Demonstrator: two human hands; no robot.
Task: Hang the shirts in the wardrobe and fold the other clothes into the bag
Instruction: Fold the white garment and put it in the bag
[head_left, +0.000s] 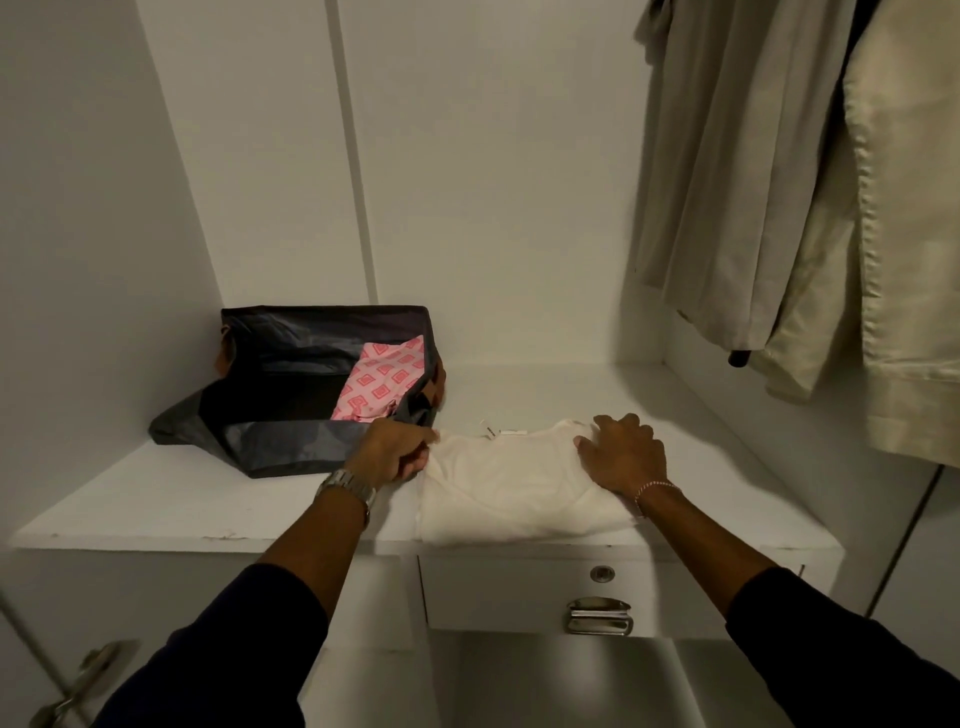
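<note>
Inside white wardrobe, on shelf: folded white garment, lying flat near front edge, right of bag.

Left hand: fingers curled, pinching left edge of garment, just beside near corner of bag. Watch on wrist.

Right hand: fingers spread and fairly straight, pressing flat on right part of garment. Bracelet on wrist.

Dark sleeves on both forearms.

Bag: dark, open at top, standing at left rear of shelf, near edge touching or almost touching garment; cannot tell which. Pink patterned cloth inside bag, against right wall.

Small white tags on shelf just behind garment.

Upper right: beige shirts hanging, hems well above shelf, apart from garment.

Below shelf: drawer with round lock and metal handle. Another metal handle at lower left.
</note>
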